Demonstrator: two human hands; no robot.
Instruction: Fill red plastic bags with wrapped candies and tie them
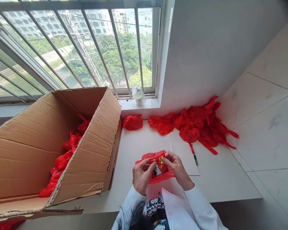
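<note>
Between both hands is a small red packet (159, 160) with yellow print, its exact kind unclear. My left hand (141, 175) is closed, thumb and fingers pinching the packet's left side. On its right side, my right hand (179, 168) pinches it too. A thin red plastic bag (166, 177) lies spread around and beneath the packet, on the white table (129, 153). Something dark and whitish shows just below the packet, partly hidden by the fingers.
To the left stands a large open cardboard box (96, 134) with red bags (62, 161) inside. A knotted red bag (132, 122) and a heap of red bags (196, 123) lie along the wall. Paper (186, 159) and a pen (195, 156) lie right; a whitish bagged item (138, 95) sits on the sill.
</note>
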